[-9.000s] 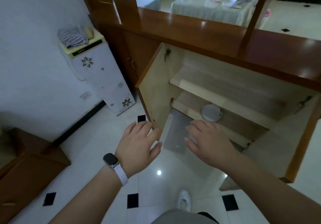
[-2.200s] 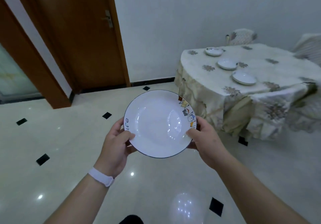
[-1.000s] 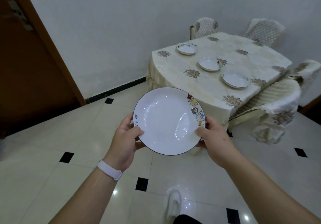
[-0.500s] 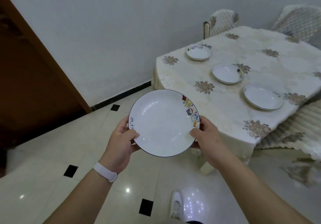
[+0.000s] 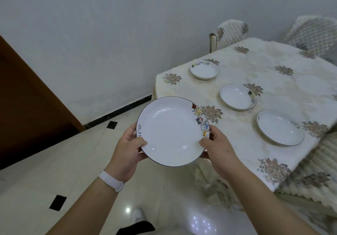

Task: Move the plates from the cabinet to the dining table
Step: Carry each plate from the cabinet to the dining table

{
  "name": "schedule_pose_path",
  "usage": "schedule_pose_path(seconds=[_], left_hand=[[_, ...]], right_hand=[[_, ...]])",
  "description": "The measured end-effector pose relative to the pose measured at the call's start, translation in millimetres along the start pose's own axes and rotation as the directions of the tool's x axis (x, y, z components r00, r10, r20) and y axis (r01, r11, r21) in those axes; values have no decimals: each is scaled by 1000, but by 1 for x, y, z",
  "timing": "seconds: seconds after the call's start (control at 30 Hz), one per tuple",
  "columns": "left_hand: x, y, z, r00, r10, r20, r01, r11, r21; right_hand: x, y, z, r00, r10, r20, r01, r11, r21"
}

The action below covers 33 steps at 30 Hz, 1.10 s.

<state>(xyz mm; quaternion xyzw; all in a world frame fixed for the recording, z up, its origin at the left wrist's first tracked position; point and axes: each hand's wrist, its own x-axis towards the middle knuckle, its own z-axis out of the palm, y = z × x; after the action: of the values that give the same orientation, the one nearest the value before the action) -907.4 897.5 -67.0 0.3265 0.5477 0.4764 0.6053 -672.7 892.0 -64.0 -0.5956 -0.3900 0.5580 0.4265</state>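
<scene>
Fingers (image 5: 129,131) of the left hand (image 5: 127,154) and right hand (image 5: 219,151) clamp opposite edges of a white plate (image 5: 169,134); it hangs in the air near the worktop (image 5: 235,125). Three more plates (image 5: 238,96) sit apart there.

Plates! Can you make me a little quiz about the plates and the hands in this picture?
1. How many plates lie on the dining table?
2. True or false: the left hand and the right hand both grip the carried plate.
3. The carried plate's cartoon pictures sit: A) on the rim by the right thumb, B) on the rim by the left thumb, C) in its middle.

Key: 1) three; 2) true; 3) A.
</scene>
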Motion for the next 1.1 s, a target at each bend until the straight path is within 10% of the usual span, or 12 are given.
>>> schedule_pose_path(seconds=[1.1], left_hand=[[358,117,-56,891,-155,426,92,982,164]], right_hand=[[241,-67,150,888,77,-454,-44,996,82]])
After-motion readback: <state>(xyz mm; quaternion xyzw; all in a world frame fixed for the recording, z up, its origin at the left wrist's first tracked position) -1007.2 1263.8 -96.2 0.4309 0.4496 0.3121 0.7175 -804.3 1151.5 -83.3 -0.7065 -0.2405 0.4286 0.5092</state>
